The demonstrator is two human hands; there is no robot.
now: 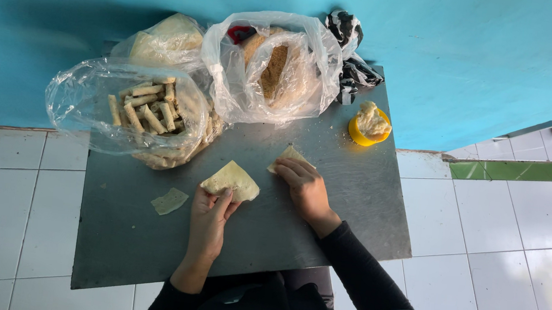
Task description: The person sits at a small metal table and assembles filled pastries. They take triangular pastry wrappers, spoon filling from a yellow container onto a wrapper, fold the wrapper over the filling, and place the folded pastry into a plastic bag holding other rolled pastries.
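Note:
My left hand (208, 218) pinches the near edge of a pale triangular wrapper sheet (232, 178) lying on the grey metal table (324, 215). A little to its right, my right hand (305, 186) rests with fingers pressed on a second folded piece of wrapper (289, 155), most of it hidden under the fingers. A small torn scrap of wrapper (169, 200) lies on the table left of my left hand.
A clear bag of several rolled sticks (147, 109) sits at the table's far left, another bag of wrappers (168, 40) behind it. A bag of brown crumbs (278, 66) stands mid-back. A yellow cup of pale filling (369, 124) sits far right. Behind is a blue wall, white tiled floor around.

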